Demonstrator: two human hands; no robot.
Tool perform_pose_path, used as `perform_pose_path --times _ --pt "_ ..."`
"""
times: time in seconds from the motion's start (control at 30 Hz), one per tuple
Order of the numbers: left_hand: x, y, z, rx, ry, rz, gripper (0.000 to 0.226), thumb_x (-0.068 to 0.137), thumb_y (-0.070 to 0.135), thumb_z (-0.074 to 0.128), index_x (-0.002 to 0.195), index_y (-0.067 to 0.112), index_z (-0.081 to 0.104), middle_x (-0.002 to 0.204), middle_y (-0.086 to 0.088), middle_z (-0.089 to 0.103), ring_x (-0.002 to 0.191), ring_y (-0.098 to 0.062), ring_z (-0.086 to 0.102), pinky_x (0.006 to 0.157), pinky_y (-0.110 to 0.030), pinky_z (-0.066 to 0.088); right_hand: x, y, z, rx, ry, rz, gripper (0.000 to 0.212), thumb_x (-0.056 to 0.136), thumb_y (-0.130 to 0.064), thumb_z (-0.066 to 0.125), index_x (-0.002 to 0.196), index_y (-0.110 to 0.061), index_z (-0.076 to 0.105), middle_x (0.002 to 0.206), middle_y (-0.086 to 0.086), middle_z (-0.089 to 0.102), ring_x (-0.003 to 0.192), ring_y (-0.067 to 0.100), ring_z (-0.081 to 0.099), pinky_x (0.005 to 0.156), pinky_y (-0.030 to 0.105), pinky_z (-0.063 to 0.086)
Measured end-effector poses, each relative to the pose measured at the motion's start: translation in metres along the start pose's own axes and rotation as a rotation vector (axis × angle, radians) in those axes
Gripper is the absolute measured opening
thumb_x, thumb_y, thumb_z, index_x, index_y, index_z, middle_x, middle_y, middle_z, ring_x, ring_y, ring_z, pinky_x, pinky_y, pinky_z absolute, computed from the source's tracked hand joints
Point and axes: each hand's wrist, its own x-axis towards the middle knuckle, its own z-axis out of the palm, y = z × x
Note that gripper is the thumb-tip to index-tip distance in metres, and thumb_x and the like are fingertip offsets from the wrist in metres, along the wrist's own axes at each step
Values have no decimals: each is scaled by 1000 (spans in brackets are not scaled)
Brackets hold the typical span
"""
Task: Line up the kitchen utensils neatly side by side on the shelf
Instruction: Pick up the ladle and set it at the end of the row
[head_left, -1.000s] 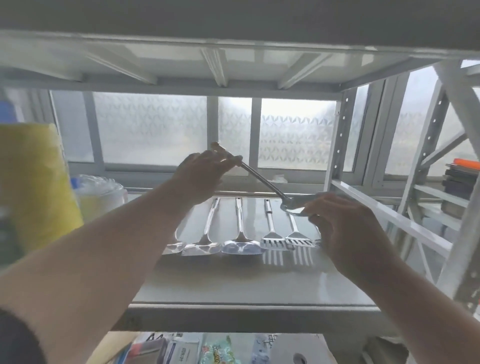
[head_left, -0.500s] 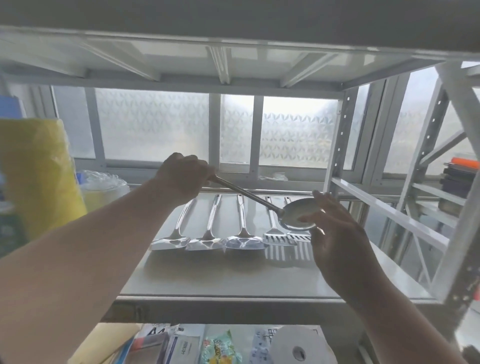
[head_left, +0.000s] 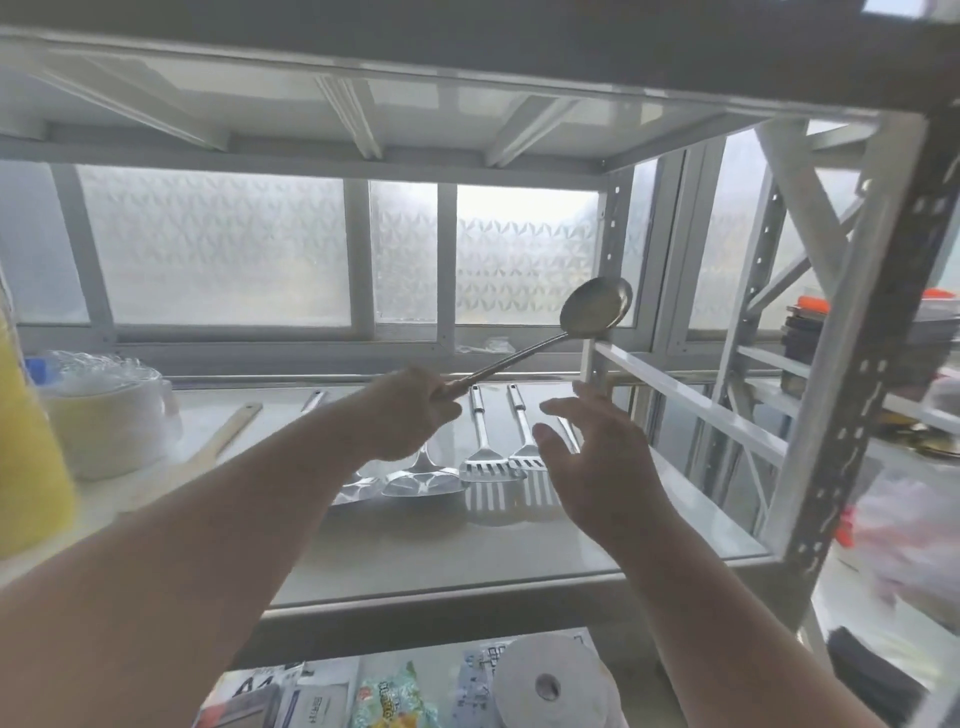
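Note:
My left hand (head_left: 410, 415) grips the handle end of a steel ladle (head_left: 595, 310), whose round bowl points up and to the right, raised above the shelf (head_left: 467, 561). My right hand (head_left: 597, 457) hovers open below the bowl, fingers spread, touching nothing. On the shelf lie steel utensils side by side, handles to the back: two slotted turners (head_left: 488, 457), (head_left: 524, 447) and solid turners (head_left: 423, 480) partly hidden by my left arm. A wooden-handled utensil (head_left: 223, 441) lies apart to the left.
A yellow container (head_left: 26, 457) and a wrapped stack of bowls (head_left: 109, 410) stand at the shelf's left. The rack's perforated white upright (head_left: 841, 405) and a crossbar close the right side. A paper roll (head_left: 550, 686) and packets lie on the level below.
The ladle's bowl has swung up from near my right palm to high on the right. My right hand has let go of the bowl and opened. The view shifted right.

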Motion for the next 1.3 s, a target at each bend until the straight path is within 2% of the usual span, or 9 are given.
perform_pose_path --times 0.27,0.37,0.5,0.57,0.77,0.9,1.07,1.17,1.3 --pt "6 90 61 -942 -180 -41 14 106 15 57 102 9 69 63 0 63 57 -16 61 65 -34 49 -3 10 -13 266 -83 173 27 101 -46 50 119 -42 68 96 -17 75 94 1 68 76 22 47" --pt "13 113 72 -1152 -176 -61 17 105 1 51 104 -1 67 61 -9 62 56 -27 57 52 -29 46 0 20 -24 305 -38 191 27 103 -42 48 122 -47 66 89 -15 77 82 0 72 71 21 51" --pt "31 127 89 -1268 -133 -104 20 102 11 63 115 -2 73 97 -18 71 88 -36 72 85 -50 62 3 32 -36 321 -40 194 25 103 -34 51 120 -42 68 87 -10 77 76 3 73 69 23 53" --pt "38 132 94 -1266 -117 -108 25 87 20 76 108 6 78 97 -14 77 88 -31 75 102 -54 59 5 39 -40 239 -29 190 21 99 -34 55 113 -42 69 84 -11 76 75 2 70 66 23 51" --pt "53 142 113 -1157 -65 -58 20 79 30 78 86 11 80 84 -19 79 80 -39 77 96 -64 59 9 70 -33 -11 51 130 14 96 -35 59 106 -31 68 90 -4 58 83 15 59 68 22 40" --pt "60 147 122 -901 12 39 29 84 40 71 85 12 78 84 -17 77 70 -25 69 75 -46 61 14 85 -27 -60 86 128 18 102 -38 51 96 -25 61 85 -5 58 76 15 53 60 21 35" --pt "80 145 119 -513 41 199 37 100 41 66 92 5 70 61 5 46 55 -15 40 55 -31 34 30 103 -22 -132 59 151 20 104 -27 47 101 -15 62 94 1 59 86 23 55 70 34 38" --pt "94 140 117 -412 42 237 27 99 36 68 86 13 66 60 6 47 58 -15 43 65 -34 36 43 110 -16 -161 33 171 19 103 -24 46 94 -13 58 93 6 59 84 28 54 70 36 37" --pt "98 133 126 -280 42 241 27 101 31 64 123 17 71 93 -3 78 94 -21 67 78 -29 41 43 118 -5 -147 23 202 18 100 -25 48 85 -16 52 87 5 57 81 28 52 69 35 35"
